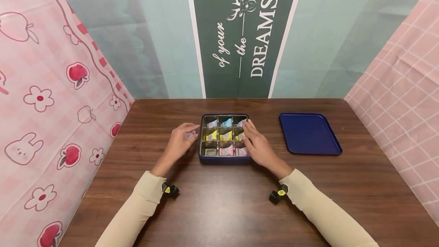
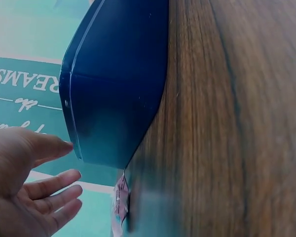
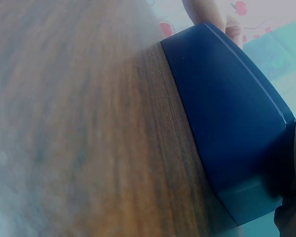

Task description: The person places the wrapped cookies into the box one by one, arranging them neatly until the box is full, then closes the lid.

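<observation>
A dark blue tin box (image 1: 224, 160) with a clear divided insert stands on the table. Its compartments hold small wrapped sweets: blue ones (image 1: 226, 123) at the back, yellow ones (image 1: 225, 136) in the middle, pink ones (image 1: 226, 150) in front. My left hand (image 1: 180, 139) is just left of the box, fingers loosely extended, thumb near the rim. Beside it a small wrapped sweet (image 2: 120, 202) lies on the table. My right hand (image 1: 259, 146) rests on the box's right edge, with thumb and index finger over the right-hand compartments; its contact is partly hidden.
A dark blue lid (image 1: 310, 133) lies flat on the wooden table (image 1: 219, 209), right of the box. Behind the table hangs a green curtain (image 1: 240, 83). Pink patterned cloths stand along the left and right sides.
</observation>
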